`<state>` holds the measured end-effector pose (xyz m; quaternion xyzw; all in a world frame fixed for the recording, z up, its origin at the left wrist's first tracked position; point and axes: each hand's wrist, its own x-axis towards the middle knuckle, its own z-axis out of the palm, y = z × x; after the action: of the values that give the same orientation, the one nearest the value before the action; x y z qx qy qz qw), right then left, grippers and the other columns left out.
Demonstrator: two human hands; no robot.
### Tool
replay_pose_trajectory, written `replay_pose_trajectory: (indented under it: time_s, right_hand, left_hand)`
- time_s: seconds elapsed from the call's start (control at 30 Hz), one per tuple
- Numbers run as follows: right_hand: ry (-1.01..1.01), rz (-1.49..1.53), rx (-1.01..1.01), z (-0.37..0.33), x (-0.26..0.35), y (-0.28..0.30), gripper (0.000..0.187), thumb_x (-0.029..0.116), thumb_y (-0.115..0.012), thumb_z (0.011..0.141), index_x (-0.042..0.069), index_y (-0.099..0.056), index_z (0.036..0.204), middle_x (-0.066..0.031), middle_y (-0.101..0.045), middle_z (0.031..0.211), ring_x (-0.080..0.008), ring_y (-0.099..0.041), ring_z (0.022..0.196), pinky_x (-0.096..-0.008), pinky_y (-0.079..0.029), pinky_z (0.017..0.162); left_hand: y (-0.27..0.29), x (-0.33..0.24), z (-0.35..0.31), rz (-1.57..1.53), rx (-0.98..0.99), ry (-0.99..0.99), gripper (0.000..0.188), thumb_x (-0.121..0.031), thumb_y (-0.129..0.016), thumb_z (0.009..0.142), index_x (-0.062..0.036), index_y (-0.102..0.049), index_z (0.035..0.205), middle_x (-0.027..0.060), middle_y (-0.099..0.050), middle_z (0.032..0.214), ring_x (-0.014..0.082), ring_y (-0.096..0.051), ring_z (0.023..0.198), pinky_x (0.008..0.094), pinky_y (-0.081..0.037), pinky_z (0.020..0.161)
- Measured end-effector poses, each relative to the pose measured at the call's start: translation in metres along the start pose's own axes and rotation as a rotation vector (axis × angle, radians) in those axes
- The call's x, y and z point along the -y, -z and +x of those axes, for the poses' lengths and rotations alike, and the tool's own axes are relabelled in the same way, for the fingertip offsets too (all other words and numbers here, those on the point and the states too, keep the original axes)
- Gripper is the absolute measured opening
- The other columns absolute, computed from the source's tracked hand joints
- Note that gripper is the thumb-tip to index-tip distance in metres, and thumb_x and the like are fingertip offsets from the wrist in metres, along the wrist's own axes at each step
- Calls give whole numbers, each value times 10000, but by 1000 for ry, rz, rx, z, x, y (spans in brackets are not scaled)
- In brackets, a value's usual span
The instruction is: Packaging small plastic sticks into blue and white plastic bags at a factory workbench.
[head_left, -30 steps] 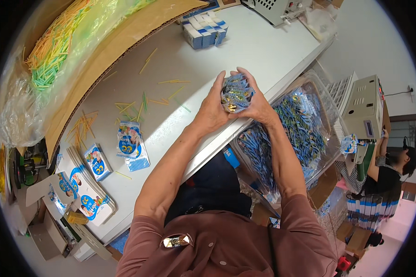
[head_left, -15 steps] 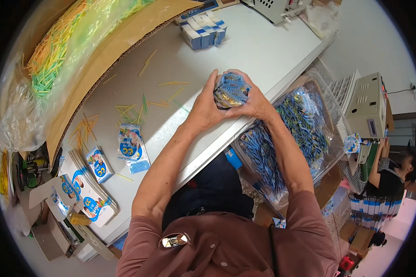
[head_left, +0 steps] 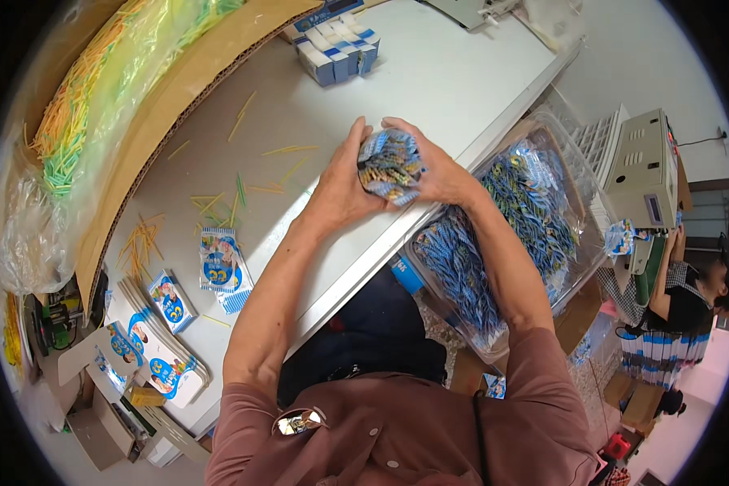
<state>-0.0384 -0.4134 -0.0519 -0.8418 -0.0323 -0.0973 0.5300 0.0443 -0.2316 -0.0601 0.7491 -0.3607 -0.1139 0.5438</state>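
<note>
Bristling, blue, yellow-flecked bundle of packets (head_left: 390,167)

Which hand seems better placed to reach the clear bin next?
Probably the right hand: its forearm passes over the bin, while the left hand is farther off. Both hold the bundle, though.

This seems to be a small packing workshop. At ten o'clock there is a big brown corrugated cardboard box (head_left: 170,125), filled with thin coloured sticks (head_left: 65,146). At three o'clock, a clear plastic bin (head_left: 488,348) contains many identical blue shiny packets (head_left: 535,211); a bundle of similar packets (head_left: 391,166) is near the centre. Flat printed white-and-blue cartons (head_left: 174,368) lie stacked at eight o'clock. Beyond the bin, another person in a black top (head_left: 674,297) works beside a beige metal machine (head_left: 641,166).
</note>
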Motion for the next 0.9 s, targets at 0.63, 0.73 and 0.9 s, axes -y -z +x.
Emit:
replay_pose_trajectory:
  time_s: [0.63, 0.73, 0.9]
  right_hand:
    - [-25, 21, 117, 12, 10, 20, 1010, 213, -938, 570, 88, -421, 1429, -131, -533, 1373, -232, -529, 1241, -352, -403, 1083]
    - [-59, -6, 60, 14, 5, 22, 824, 174, -908, 632, 61, -516, 1349, -113, -634, 1247, -194, -594, 1149, -332, -455, 1023]
    - [-59, 120, 42, 26, 1, 13, 670, 192, -887, 667, 35, -589, 1246, -97, -695, 1111, -188, -645, 1035, -328, -508, 929]
  left_hand:
    - [4, 1, 14, 174, 48, -62, 876, -226, -925, 572, -65, -516, 1330, 137, -642, 1213, 330, -602, 1088, 392, -397, 1063]
    - [4, 17, 24, 108, 148, -46, 850, -212, -911, 605, -68, -503, 1336, 140, -640, 1203, 320, -605, 1064, 403, -407, 1055]
    - [2, 15, 28, -301, 83, 26, 621, -100, -897, 636, -1, -603, 1173, 100, -669, 1080, 193, -629, 986, 330, -516, 887]
